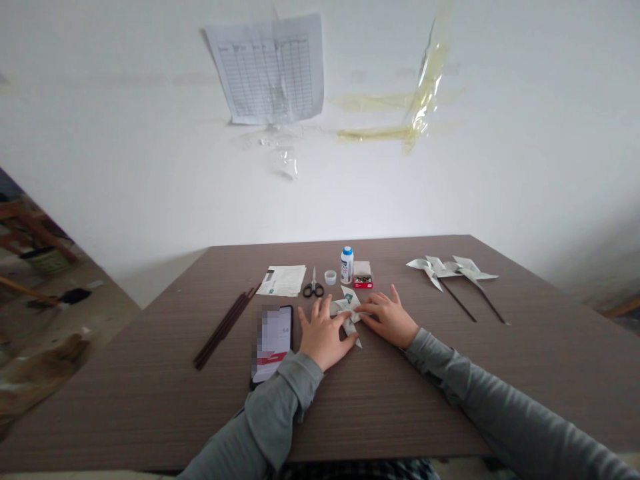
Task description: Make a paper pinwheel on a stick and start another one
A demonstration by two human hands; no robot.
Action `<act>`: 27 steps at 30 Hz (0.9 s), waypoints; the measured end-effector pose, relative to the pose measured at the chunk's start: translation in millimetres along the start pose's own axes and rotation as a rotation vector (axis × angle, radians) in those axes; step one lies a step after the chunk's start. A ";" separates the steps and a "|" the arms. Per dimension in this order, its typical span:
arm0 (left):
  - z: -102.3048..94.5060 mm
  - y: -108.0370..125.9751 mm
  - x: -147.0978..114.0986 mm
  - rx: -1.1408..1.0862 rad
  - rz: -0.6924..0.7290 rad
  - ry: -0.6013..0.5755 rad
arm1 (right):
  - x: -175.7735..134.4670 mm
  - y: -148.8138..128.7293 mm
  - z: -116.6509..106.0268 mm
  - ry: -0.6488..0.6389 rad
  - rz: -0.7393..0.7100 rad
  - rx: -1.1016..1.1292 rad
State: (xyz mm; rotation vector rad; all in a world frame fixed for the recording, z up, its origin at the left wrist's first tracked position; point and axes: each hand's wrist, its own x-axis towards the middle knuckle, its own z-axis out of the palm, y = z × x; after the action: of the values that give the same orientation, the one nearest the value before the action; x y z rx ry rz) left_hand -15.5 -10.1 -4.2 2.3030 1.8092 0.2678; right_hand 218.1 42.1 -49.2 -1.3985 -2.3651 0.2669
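Note:
A folded paper pinwheel (349,300) with some green print lies flat on the table between my hands. My left hand (324,337) rests over its left and near side, fingers spread, partly covering it. From the right, the fingertips of my right hand (387,318) touch the pinwheel's right edge, with one finger raised. Neither hand is wrapped round anything. Just beyond are black-handled scissors (313,289), a small translucent cup (330,277), a white bottle with a blue cap (347,265) and an open red box (363,281) of small pins or tacks.
Two pinwheels on dark sticks (457,298) lie at the right. A paper stack (283,281) sits at the back left, near several dark sticks (223,333). A phone (273,343) lies by my left forearm. The brown table (150,400) meets a white wall (225,193).

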 end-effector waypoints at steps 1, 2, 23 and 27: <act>-0.1 0.2 0.0 0.001 -0.004 -0.007 | -0.4 -0.2 0.0 0.003 0.001 -0.004; -0.2 0.3 0.0 0.002 -0.007 -0.011 | -0.7 -0.7 -0.1 0.002 0.003 -0.008; -1.8 -0.3 -1.8 -0.002 -0.006 -0.008 | -3.2 -10.3 -8.2 -0.013 -0.028 -0.104; -1.4 -0.1 -1.5 0.002 -0.010 -0.017 | -3.9 -10.0 -7.0 -0.013 -0.018 -0.094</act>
State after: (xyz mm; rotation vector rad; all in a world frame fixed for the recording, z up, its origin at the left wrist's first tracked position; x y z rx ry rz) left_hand -16.4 -11.5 -2.9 2.2899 1.8125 0.2446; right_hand 214.7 33.6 -40.2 -1.4201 -2.4288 0.1625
